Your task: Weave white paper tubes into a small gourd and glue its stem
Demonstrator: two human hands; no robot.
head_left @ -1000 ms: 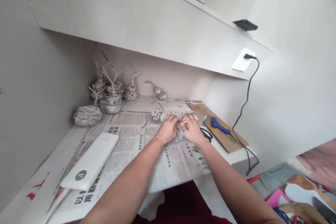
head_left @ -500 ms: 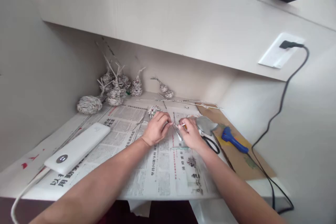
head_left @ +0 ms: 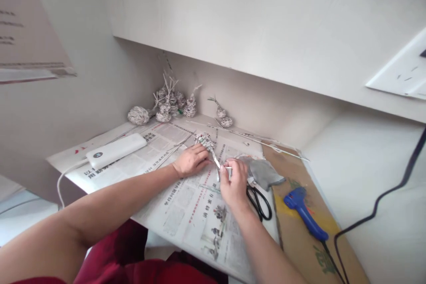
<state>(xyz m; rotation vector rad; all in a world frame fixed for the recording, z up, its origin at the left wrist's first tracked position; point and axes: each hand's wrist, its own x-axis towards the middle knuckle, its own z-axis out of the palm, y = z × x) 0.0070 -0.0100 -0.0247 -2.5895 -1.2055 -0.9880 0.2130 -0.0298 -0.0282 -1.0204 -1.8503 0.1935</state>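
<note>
A small woven paper gourd [head_left: 203,140] lies on the newspaper, its twisted paper stem [head_left: 215,159] pointing toward my right side. My left hand [head_left: 193,159] has its fingers closed over the lower part of the gourd, hiding some of it. With thumb and fingers pinched together, my right hand [head_left: 234,180] grips the end of the stem, where a short white paper strip sticks out. Just right of that hand are black-handled scissors [head_left: 262,204], and a grey cloth [head_left: 264,172] lies behind them.
Several finished woven gourds [head_left: 163,111] stand in the back left corner. Long thin paper sticks [head_left: 253,135] lie along the back. A white power bank [head_left: 116,150] with a cable is at left. A blue glue gun [head_left: 305,213] rests on cardboard [head_left: 293,248] at right.
The view has swung right and tilted. My left hand has moved onto the gourd, and the stem now shows stretched between my two hands. My right hand keeps its pinch.
</note>
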